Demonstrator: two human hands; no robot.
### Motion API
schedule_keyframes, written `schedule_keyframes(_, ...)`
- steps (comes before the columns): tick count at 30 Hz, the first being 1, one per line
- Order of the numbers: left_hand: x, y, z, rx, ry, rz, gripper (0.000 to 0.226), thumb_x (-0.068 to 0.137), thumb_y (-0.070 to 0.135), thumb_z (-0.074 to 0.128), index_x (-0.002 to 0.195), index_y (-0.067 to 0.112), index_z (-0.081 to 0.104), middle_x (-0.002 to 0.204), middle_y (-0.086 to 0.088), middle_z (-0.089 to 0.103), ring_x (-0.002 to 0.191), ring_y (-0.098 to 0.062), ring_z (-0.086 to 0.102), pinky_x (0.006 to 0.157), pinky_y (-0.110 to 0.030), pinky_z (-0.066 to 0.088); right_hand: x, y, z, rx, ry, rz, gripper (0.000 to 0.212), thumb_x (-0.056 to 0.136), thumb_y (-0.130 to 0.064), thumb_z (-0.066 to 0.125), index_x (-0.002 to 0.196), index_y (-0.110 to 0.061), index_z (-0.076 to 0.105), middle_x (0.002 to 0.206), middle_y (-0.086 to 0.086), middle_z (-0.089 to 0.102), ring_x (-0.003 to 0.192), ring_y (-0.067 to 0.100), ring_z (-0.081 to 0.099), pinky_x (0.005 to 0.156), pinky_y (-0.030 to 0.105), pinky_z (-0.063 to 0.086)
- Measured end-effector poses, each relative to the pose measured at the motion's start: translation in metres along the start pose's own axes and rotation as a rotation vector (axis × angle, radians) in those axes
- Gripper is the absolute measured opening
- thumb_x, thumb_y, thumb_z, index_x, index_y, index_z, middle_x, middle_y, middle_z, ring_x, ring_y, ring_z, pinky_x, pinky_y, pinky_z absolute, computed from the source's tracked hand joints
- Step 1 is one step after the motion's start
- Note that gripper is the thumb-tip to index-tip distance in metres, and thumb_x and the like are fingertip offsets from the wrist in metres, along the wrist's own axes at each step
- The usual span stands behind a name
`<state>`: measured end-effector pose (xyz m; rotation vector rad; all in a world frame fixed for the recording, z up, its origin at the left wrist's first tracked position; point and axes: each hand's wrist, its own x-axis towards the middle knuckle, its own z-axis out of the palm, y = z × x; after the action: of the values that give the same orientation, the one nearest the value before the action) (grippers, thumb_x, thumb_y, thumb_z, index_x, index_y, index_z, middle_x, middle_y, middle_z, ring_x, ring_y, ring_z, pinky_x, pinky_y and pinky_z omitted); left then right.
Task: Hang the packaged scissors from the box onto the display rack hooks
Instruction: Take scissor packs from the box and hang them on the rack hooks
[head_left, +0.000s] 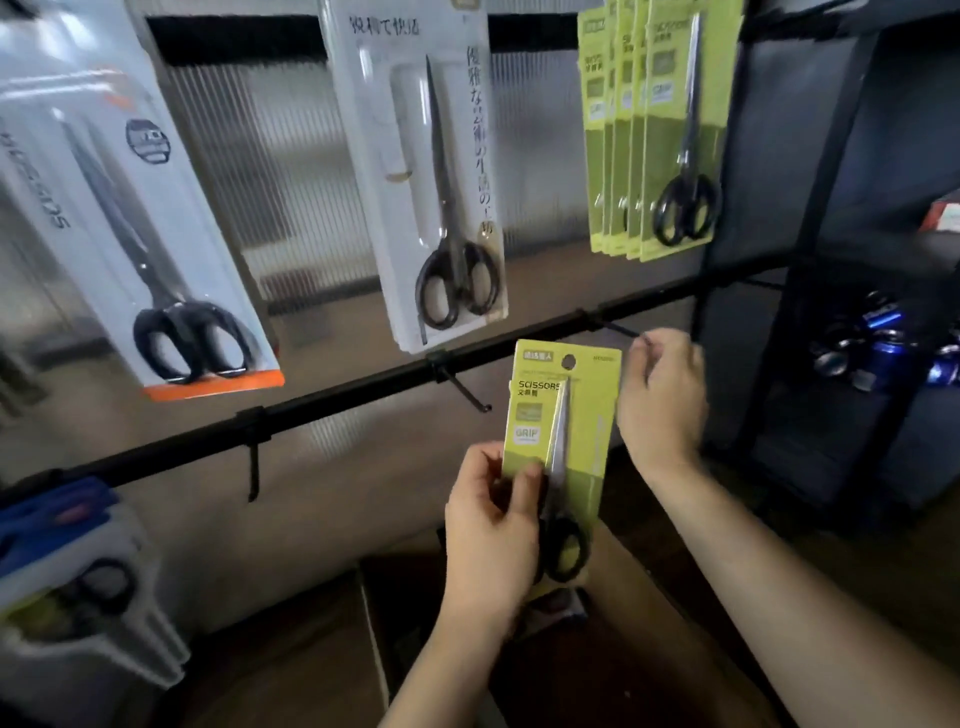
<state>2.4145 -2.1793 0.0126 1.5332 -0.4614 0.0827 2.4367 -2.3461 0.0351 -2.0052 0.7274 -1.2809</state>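
Note:
My left hand (491, 530) grips a green scissors pack (576, 415) by its lower left edge and holds it upright below the lower rack bar (332, 397). The pack's hang hole sits near its top, just under the bar. My right hand (662, 395) is to the right of the pack, fingers pinching the tip of a black hook (621, 328) that sticks out from the bar. A second bare hook (467, 392) juts out left of the pack. The cardboard box (374, 613) lies open below my hands.
Several green scissors packs (660, 130) hang at the upper right. A white pack (431, 171) hangs in the middle and a larger orange-edged pack (145, 234) at the left. More packs (67, 571) hang at the lower left. A black mesh shelf (831, 322) stands on the right.

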Motion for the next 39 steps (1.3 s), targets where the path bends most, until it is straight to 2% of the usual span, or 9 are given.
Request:
schedule_keyframes(3,-0.015,-0.005,-0.018,-0.001,0.061,0.007,0.013,0.091,0.022,0.059,0.079,0.017,0.058,0.073,0.003,0.063,0.069,-0.006,0.056,0.064,-0.020,0.046,-0.040,0.013,0.012,-0.099,-0.176,0.040,0.021,0.095,-0.009,0.045,0.115,-0.008,0.053,0.119,0.013,0.052,0.103,0.034,0.055,0.071,0.029,0.034)
schedule_keyframes(5,-0.024,-0.009,-0.032,0.019,0.148,0.045,0.018,0.091,0.028,0.058,0.077,0.017,0.056,0.069,0.002,0.059,0.065,-0.007,0.051,0.061,-0.025,0.044,-0.063,0.018,0.018,-0.180,-0.292,-0.032,0.019,0.093,-0.011,0.051,0.112,-0.009,0.053,0.116,0.012,0.053,0.099,0.036,0.056,0.069,0.029,0.033)
schedule_keyframes(9,-0.033,-0.014,-0.058,0.162,0.387,0.141,0.017,0.093,0.037,0.053,0.082,0.024,0.050,0.070,0.014,0.057,0.060,-0.003,0.050,0.060,-0.029,0.045,-0.103,0.016,0.030,-0.238,-0.406,-0.211,0.013,0.091,-0.015,0.054,0.100,-0.008,0.060,0.099,0.012,0.060,0.083,0.035,0.060,0.062,0.028,0.033)
schedule_keyframes(13,-0.041,-0.019,-0.083,0.182,0.554,0.130,0.009,0.092,0.036,0.051,0.087,0.030,0.046,0.078,0.015,0.059,0.069,0.000,0.054,0.064,-0.022,0.047,-0.131,0.003,0.045,-0.288,-0.511,-0.298,0.008,0.088,-0.013,0.057,0.092,-0.008,0.062,0.087,0.010,0.061,0.077,0.033,0.059,0.060,0.027,0.031)
schedule_keyframes(16,-0.048,-0.021,-0.107,0.245,0.639,0.157,0.008,0.092,0.036,0.050,0.088,0.033,0.044,0.080,0.012,0.057,0.072,0.003,0.056,0.063,-0.012,0.043,-0.150,-0.006,0.062,-0.156,-0.591,-0.342,0.002,0.081,-0.002,0.063,0.082,-0.003,0.062,0.077,0.013,0.060,0.066,0.034,0.060,0.055,0.029,0.038)
schedule_keyframes(19,-0.053,-0.023,-0.130,0.243,0.714,0.142,0.010,0.092,0.037,0.051,0.088,0.034,0.043,0.081,0.013,0.055,0.072,0.005,0.055,0.063,-0.008,0.041,-0.165,-0.009,0.075,-0.156,-0.662,-0.358,0.005,0.085,-0.008,0.060,0.090,-0.006,0.061,0.086,0.012,0.059,0.071,0.031,0.059,0.057,0.032,0.043)
schedule_keyframes(24,-0.062,-0.034,-0.148,0.208,0.717,0.053,0.011,0.084,0.041,0.051,0.084,0.031,0.047,0.078,0.009,0.058,0.066,0.005,0.054,0.061,-0.011,0.044,-0.175,-0.012,0.075,-0.240,-0.708,-0.398,0.016,0.091,-0.020,0.054,0.104,-0.014,0.059,0.100,0.004,0.058,0.085,0.023,0.059,0.062,0.027,0.046)
schedule_keyframes(35,-0.055,-0.051,-0.152,0.265,0.701,0.007,0.012,0.091,0.028,0.057,0.083,0.030,0.048,0.078,0.010,0.059,0.067,0.008,0.056,0.059,-0.008,0.044,-0.174,0.002,0.069,-0.325,-0.757,-0.393,0.021,0.093,-0.022,0.051,0.112,-0.015,0.058,0.112,0.004,0.057,0.100,0.021,0.056,0.066,0.023,0.038)
schedule_keyframes(39,-0.043,-0.056,-0.159,0.317,0.717,-0.002,0.015,0.092,0.029,0.057,0.087,0.016,0.052,0.072,0.010,0.053,0.062,0.009,0.051,0.057,-0.007,0.040,-0.175,0.004,0.068,-0.336,-0.777,-0.398,0.022,0.093,-0.022,0.051,0.114,-0.015,0.057,0.114,0.004,0.056,0.096,0.020,0.057,0.066,0.022,0.037)
